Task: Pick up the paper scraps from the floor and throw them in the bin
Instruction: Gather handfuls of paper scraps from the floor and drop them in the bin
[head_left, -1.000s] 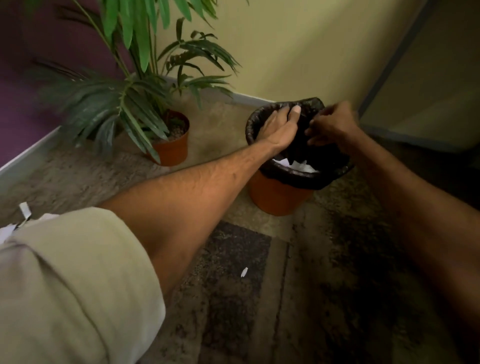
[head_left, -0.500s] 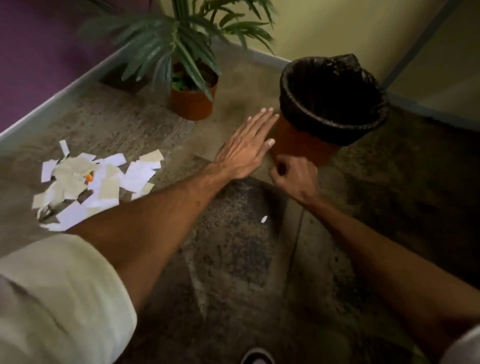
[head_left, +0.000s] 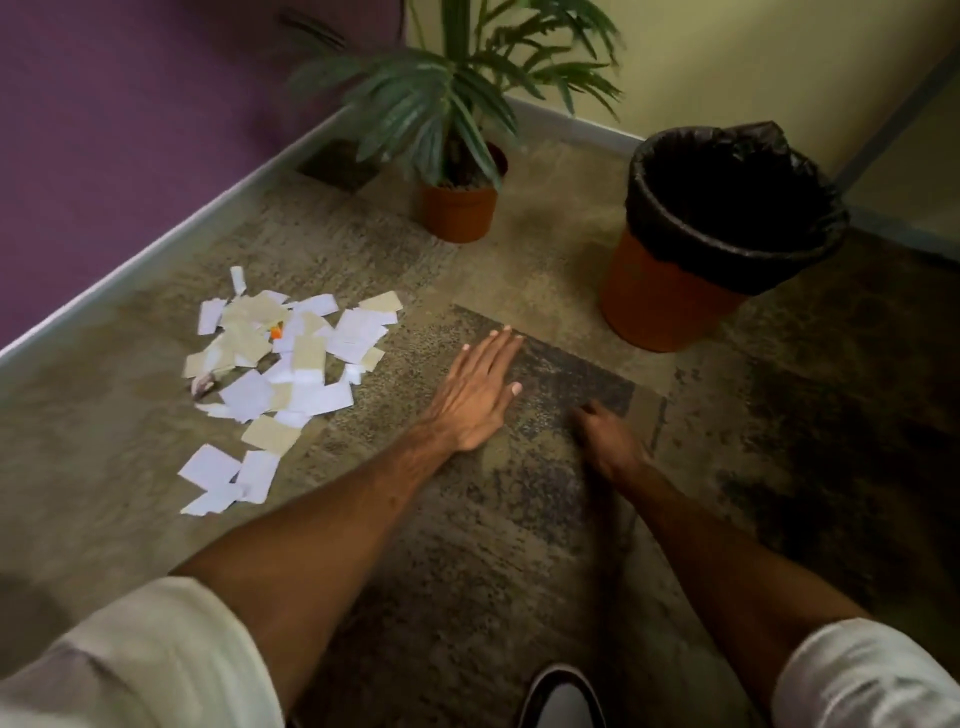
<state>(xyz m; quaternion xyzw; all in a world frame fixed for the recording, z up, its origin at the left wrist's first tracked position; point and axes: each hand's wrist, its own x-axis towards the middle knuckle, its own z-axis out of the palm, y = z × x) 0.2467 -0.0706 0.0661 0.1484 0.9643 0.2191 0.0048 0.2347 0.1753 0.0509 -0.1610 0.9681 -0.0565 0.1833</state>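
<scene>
Low over the floor (head_left: 467, 571) in front of you: left hand (head_left: 475, 395) flat, fingers straight, empty; right hand (head_left: 605, 436) curled downward, contents not resolvable. Paper scraps (head_left: 285, 374) lie heaped just left of your left hand, the nearer one, heap running near-to-far, so a leftward reach looks due. Bin (head_left: 654, 296) stands beyond, to your right, well apart from the heap.

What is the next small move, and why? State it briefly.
Probably sweep the left hand leftward onto the scraps and gather a handful: it is open and empty, they lie heaped to its left, untouched, and the bin stands to the right.
</scene>
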